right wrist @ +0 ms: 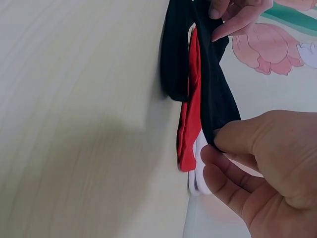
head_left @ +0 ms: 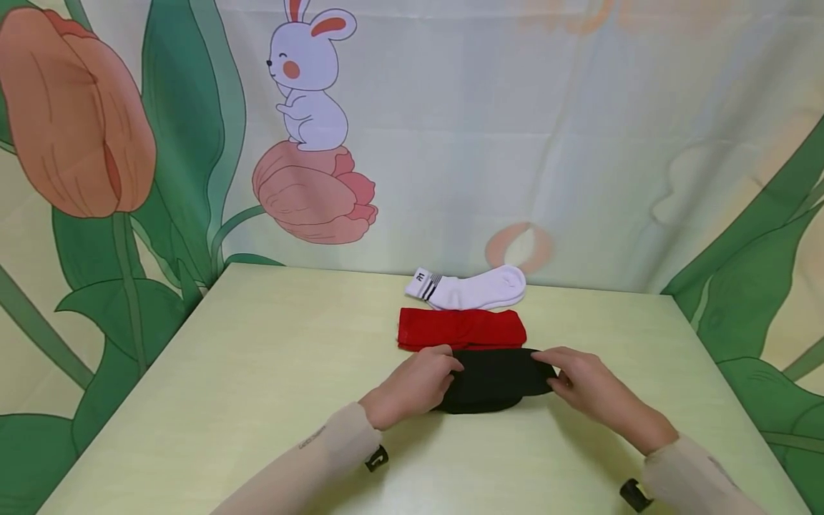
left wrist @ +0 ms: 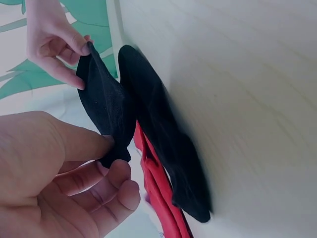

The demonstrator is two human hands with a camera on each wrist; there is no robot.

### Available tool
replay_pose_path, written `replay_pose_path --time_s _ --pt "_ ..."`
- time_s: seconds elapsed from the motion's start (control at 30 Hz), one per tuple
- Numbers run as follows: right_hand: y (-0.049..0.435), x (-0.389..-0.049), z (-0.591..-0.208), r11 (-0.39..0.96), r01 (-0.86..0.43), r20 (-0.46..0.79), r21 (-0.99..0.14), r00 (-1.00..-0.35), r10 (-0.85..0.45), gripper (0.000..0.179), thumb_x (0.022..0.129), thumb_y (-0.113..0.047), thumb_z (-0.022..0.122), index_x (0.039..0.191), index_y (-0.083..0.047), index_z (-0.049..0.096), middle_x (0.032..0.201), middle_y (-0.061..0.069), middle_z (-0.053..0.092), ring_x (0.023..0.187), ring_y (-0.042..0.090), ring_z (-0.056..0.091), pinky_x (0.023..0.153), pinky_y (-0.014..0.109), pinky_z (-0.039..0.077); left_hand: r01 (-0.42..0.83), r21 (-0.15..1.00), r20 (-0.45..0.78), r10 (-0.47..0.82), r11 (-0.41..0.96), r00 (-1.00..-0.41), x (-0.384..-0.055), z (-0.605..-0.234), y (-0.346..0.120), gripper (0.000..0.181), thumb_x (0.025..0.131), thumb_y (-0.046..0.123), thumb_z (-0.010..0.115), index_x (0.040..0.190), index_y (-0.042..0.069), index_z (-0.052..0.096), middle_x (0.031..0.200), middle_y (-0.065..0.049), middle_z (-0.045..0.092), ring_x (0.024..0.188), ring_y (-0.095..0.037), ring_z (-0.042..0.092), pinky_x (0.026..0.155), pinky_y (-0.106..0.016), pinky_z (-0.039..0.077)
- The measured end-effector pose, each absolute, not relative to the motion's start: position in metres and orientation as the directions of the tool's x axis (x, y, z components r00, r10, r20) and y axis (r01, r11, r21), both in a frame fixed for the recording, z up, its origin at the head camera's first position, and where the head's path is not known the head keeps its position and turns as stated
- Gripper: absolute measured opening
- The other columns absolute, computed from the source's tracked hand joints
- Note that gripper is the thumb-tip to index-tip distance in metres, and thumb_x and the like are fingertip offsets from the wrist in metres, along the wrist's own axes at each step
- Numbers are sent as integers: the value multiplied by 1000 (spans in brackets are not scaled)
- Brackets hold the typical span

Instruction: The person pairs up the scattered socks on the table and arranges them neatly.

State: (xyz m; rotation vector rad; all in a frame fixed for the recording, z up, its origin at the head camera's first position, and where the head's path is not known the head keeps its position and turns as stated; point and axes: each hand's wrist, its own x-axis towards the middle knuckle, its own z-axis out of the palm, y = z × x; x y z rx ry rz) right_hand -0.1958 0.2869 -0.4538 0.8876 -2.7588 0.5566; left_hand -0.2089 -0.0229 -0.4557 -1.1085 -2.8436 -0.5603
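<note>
Both hands stretch a black sock [head_left: 496,373] between them, lifted off the table. My left hand [head_left: 415,383] pinches one end between thumb and fingers, which the left wrist view shows close up. At the opposite end, my right hand [head_left: 589,383] pinches the sock by its edge with thumb and fingertips. A second black sock [left wrist: 158,129] lies on the table just below the raised one, partly covered by it in the head view. Right behind them lies a folded pair of red socks [head_left: 460,327].
White socks [head_left: 476,288] with dark stripes at the cuff lie beyond the red ones, near the table's back edge. A pale table [head_left: 257,372] spreads under everything. Behind it hangs a cloth backdrop [head_left: 438,143] printed with tulips and a rabbit.
</note>
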Motion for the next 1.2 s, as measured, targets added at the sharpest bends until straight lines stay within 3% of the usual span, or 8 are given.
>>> replay_pose_path --time_s 0.27,0.47,1.2 --pt "273 -200 -453 745 -582 220 -326 -813 -540 47 83 8 76 129 2 67 119 15 71 74 9 55 67 22 53 666 300 199 637 683 -744 -208 -460 -35 23 94 2 69 116 1 76 110 -9 71 101 -22 69 86 -28 57" --pt "264 -203 -452 753 -571 172 -328 -820 -546 48 84 6 78 130 1 67 120 15 71 71 6 55 67 21 53 615 338 174 595 713 -785 -206 -457 -42 22 94 4 70 116 2 77 110 -9 71 101 -23 69 85 -30 58" --pt "240 -207 -455 708 -629 150 -320 -772 -618 47 84 6 78 130 3 67 120 16 71 68 5 53 67 20 53 599 331 161 582 729 -797 -205 -463 -65 19 91 10 76 109 1 78 102 -9 72 95 -24 68 82 -33 58"
